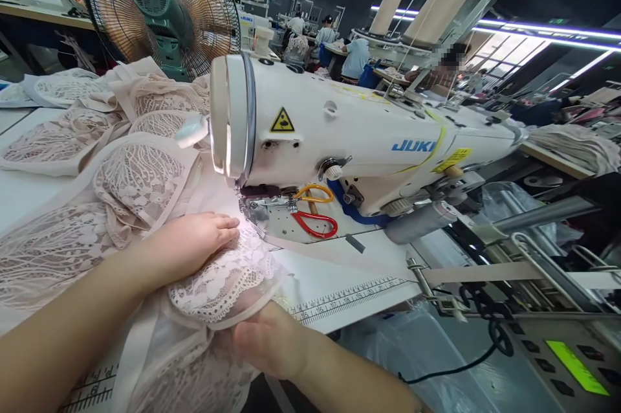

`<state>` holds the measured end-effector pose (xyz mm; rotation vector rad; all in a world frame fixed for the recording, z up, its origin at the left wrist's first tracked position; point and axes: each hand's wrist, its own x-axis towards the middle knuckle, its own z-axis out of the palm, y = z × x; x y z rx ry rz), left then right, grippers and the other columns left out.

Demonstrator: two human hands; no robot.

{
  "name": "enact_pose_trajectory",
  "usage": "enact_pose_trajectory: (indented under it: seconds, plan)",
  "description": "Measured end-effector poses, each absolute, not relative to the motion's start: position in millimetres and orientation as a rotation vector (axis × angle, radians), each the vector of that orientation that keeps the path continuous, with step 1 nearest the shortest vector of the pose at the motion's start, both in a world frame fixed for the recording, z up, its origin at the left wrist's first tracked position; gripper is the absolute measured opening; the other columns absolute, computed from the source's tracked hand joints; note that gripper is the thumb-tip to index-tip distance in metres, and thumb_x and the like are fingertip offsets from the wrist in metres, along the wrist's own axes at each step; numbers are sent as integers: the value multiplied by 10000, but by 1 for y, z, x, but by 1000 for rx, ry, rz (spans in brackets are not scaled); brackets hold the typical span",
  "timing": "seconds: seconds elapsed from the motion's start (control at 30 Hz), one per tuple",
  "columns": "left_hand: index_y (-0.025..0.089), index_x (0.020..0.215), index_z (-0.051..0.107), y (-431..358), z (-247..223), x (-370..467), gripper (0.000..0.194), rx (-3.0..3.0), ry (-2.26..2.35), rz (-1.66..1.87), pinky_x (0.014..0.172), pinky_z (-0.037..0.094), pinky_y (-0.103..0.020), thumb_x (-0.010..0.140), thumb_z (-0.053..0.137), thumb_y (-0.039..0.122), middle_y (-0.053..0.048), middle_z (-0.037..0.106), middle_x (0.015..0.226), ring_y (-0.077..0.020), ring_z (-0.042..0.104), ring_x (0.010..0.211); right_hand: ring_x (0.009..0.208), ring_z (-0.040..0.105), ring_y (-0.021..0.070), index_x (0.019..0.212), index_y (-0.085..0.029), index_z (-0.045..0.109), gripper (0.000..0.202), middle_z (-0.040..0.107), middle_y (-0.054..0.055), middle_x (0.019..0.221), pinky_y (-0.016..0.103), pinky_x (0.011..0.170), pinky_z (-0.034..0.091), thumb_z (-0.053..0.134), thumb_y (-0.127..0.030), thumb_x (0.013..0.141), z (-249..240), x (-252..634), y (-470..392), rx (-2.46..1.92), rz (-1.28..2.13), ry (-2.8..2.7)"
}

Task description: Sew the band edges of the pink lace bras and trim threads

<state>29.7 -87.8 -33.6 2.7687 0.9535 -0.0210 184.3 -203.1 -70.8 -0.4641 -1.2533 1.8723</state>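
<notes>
A pale pink lace bra [213, 290] lies under the needle end of a white sewing machine [359, 118]. My left hand [191, 245] rests flat on the lace, fingers stretched toward the presser foot [257, 206]. At the near edge of the same piece, my right hand [272, 338] grips the fabric from below. Its fingertips are hidden under the cloth. A pale elastic band [480, 272] runs from a metal guide at the right toward the needle area. Scissors [315, 222] with one red and one yellow handle loop lie behind the presser foot.
More joined lace bras [63, 134] are heaped to the left. A large fan [160, 5] stands behind them. The white table carries a printed ruler [349, 296] along its front edge. A control box [572, 361] with a green display sits at lower right. Other people work in the background.
</notes>
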Motion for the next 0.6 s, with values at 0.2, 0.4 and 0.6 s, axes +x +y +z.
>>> enact_pose_trajectory:
  seconds: [0.2, 0.4, 0.6]
  plan:
    - [191, 1255, 608, -87, -31, 34, 392, 2647, 1030, -51, 1047, 438, -335, 951, 363, 221, -56, 545, 1375, -213, 535, 1240, 1195, 539, 239, 1147, -187, 667, 561, 697, 98, 985, 391, 1032, 373, 572, -624, 808, -73, 180, -208, -563, 1797, -1241]
    - [188, 1213, 636, -80, -35, 31, 395, 2721, 972, -44, 1056, 419, -341, 940, 351, 204, -54, 544, 1377, -206, 534, 1237, 1187, 550, 236, 1196, -186, 640, 541, 705, 91, 988, 398, 1030, 384, 623, -557, 802, -79, 164, -213, -610, 1776, -1082]
    - [189, 1246, 612, -77, -37, 30, 429, 2719, 995, -31, 1056, 409, -348, 939, 316, 240, -50, 545, 1376, -199, 529, 1238, 1181, 557, 237, 1191, -198, 639, 476, 707, 85, 1010, 407, 1028, 401, 656, -474, 804, -95, 152, -221, -678, 1791, -897]
